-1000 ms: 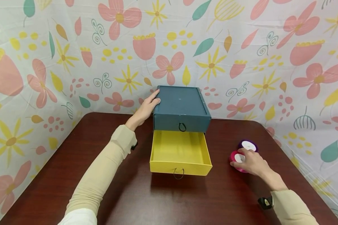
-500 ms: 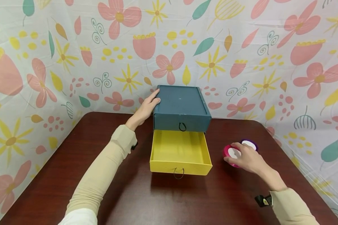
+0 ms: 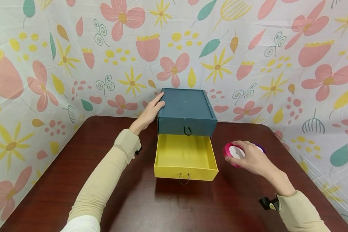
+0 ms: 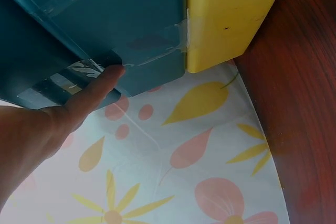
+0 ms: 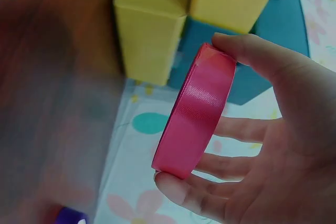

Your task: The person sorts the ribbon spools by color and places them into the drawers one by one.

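My right hand (image 3: 253, 158) grips a pink ribbon roll (image 5: 197, 111) by its edges, thumb on one side and fingers on the other. In the head view the roll shows its white centre, to the right of the pulled-out yellow drawer (image 3: 185, 173). My left hand (image 3: 149, 114) rests against the left side of the blue drawer box (image 3: 187, 103), fingers stretched along its top edge. The left wrist view shows the thumb lying on the box's taped blue side. Behind the right hand, a purple ribbon roll (image 3: 262, 149) is mostly hidden.
The yellow drawer sticks out below the blue front, a thin black loop (image 3: 184, 181) hanging from it. Another black loop (image 3: 187, 130) is on the blue front. A floral cloth (image 3: 174, 42) hangs behind the dark wooden table (image 3: 127, 199).
My right hand has carried the pink ribbon roll left and slightly up, away from the purple roll and closer to the yellow drawer. The left hand stays at the box.
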Tool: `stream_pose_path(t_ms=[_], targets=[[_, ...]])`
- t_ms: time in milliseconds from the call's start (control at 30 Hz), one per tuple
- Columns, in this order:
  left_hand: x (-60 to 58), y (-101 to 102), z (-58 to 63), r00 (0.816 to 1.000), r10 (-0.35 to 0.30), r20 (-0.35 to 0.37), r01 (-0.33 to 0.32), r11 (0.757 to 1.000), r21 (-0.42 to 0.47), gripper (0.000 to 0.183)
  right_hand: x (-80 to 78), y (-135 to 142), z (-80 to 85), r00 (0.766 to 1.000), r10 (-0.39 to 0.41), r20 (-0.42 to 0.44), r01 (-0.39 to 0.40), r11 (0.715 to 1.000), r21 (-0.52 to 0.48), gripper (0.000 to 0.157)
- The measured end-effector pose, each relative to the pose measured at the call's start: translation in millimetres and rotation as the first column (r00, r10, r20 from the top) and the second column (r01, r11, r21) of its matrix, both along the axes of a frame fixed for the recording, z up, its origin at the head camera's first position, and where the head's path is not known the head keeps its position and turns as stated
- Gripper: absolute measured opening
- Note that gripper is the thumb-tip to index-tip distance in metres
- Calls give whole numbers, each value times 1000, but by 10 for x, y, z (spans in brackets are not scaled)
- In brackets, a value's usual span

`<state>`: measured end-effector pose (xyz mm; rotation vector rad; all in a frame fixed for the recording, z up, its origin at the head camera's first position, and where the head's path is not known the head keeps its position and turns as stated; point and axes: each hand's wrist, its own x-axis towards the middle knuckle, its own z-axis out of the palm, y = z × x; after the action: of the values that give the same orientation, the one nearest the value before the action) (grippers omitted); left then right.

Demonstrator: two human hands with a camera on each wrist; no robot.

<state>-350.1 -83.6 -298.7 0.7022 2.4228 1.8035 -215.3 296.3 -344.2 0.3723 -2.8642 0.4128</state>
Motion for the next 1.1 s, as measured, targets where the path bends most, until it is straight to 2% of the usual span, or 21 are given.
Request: stream_pose_path(t_ms=[500,733,1100], targets=[[-1,7,5,1000,2,-7,-2,1000,0,59,64,-227,314,997,51,-60,-53,998,-27,63],[3,8,4,1000,0,-5,0,1000,-2,59,121,-385,445,996,80,-43,-82,995,-54,62],[-3,9,4,1000,12,-11,-13,1000,-5,59,170,-707,519,984,177,-35,-179,982,-56,60]])
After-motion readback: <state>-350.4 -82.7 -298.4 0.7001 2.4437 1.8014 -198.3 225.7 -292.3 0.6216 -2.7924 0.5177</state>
